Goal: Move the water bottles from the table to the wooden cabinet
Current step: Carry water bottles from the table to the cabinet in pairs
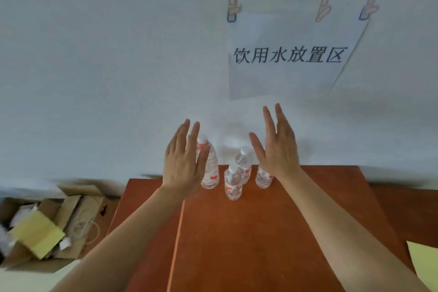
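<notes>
Both forearms reach forward over the worktop (272,232), backs of the hands toward the camera. The left hand (183,161) is raised with its fingers (193,135) straight and slightly spread, holding nothing. The right hand (277,147) is raised likewise, straight and parted, also holding nothing.

Four water bottles stand upright near the far edge of the worktop, close to the wall (106,54). The tall bottle (211,168) is partly behind the left hand, its cap showing beside the fingertips; contact cannot be determined. The front bottle (233,184) and the middle bottle (244,165) stand between the two hands, apart from both. The right-hand bottle (263,178) is partly hidden under the right wrist.

A paper sign (289,54) is pegged to the wall above. A cardboard box (47,220) lies at lower left.
</notes>
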Available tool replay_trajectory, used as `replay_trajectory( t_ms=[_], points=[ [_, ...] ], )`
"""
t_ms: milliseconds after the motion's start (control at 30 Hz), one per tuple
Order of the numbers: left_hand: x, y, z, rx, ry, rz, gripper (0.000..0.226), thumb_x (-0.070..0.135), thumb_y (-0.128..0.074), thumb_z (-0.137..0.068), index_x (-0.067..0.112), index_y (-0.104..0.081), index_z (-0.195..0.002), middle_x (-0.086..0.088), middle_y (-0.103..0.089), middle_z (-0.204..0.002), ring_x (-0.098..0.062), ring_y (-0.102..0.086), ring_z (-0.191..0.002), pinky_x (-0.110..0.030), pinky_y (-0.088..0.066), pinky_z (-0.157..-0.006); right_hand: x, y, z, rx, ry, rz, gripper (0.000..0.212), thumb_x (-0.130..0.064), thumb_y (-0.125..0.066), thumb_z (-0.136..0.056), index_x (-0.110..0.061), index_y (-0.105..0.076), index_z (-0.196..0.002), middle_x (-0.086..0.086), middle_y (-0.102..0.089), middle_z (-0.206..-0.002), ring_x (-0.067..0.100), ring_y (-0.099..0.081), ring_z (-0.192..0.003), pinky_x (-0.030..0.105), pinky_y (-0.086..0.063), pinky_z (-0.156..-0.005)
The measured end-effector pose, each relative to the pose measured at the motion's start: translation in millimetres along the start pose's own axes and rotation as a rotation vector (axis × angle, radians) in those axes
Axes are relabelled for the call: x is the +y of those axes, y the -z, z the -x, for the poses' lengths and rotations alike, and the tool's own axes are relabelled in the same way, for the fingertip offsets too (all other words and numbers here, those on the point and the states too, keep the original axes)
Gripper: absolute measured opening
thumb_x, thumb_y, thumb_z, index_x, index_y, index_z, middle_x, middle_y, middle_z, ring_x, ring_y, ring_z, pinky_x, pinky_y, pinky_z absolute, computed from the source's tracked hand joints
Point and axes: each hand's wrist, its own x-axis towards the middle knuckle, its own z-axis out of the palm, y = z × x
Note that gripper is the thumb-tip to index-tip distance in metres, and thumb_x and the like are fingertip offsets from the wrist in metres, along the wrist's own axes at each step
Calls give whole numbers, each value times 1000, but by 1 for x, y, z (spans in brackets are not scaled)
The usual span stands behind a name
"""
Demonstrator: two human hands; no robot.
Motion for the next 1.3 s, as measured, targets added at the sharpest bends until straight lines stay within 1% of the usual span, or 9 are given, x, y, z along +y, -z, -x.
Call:
replay_trajectory(
  t_ms=[133,267,400,633,733,833,1067,1167,1300],
  points=[
    [4,93,-21,185,-54,-183,60,48,-30,-106,13,-32,-155,-20,-30,-160,-40,-33,-145,-54,-34,-113,-53,59,-53,109,207,7,72,-51,-42,-106,-15,-14,-162,22,-12,-167,39,-26,-151,53,-34,-117],
    [12,187,3,335,76,-381,62,50,-30,-106,15,-27,-157,-20,-21,-163,-38,-22,-150,-56,-27,-118,-108,101,-69,172,361,-49,71,-52,-41,-106,-16,-17,-162,23,-11,-167,41,-20,-152,56,-28,-119],
    [7,239,79,369,273,-496,66,53,-29,-104,17,-24,-159,-19,-14,-166,-37,-15,-152,-58,-20,-120,-163,95,-55,124,473,-161,73,-57,-40,-104,-18,-19,-162,21,-10,-168,43,-18,-152,59,-21,-121],
    [-12,346,258,397,646,-711,69,59,-22,-103,20,-19,-159,-19,-9,-166,-35,-8,-154,-61,-18,-120,-346,81,27,-12,804,-429,76,-58,-43,-102,-19,-18,-162,20,-4,-169,43,-12,-154,60,-17,-122],
    [-8,416,348,527,749,-839,67,54,-30,-103,16,-25,-158,-20,-13,-165,-36,-11,-153,-61,-20,-120,-447,100,75,-21,977,-529,76,-58,-43,-101,-19,-17,-162,18,-4,-169,41,-11,-155,61,-18,-121],
    [2,472,431,561,828,-939,65,53,-31,-104,16,-27,-158,-20,-14,-165,-36,-12,-153,-60,-21,-119,-532,117,121,-29,1020,-614,75,-57,-41,-102,-19,-18,-162,18,-4,-169,40,-11,-155,60,-17,-122],
    [52,607,743,577,1180,-1252,69,57,-25,-103,18,-23,-159,-19,-9,-167,-36,-9,-154,-64,-19,-118,-799,182,369,-85,1335,-831,76,-62,-41,-101,-25,-16,-163,17,-1,-170,40,-6,-155,60,-10,-123],
    [87,646,851,564,1350,-1336,72,60,-25,-101,20,-17,-160,-17,-2,-168,-35,-1,-155,-66,-15,-118,-872,221,486,-94,1478,-891,78,-64,-42,-100,-25,-18,-163,18,-2,-169,41,-4,-155,62,-7,-123],
    [115,685,948,604,1555,-1396,74,65,-22,-99,25,-15,-161,-15,6,-168,-34,3,-155,-68,-12,-118,-943,259,599,-90,1657,-966,77,-66,-40,-100,-25,-20,-162,19,-3,-169,42,-3,-155,66,-12,-120]
  ],
)
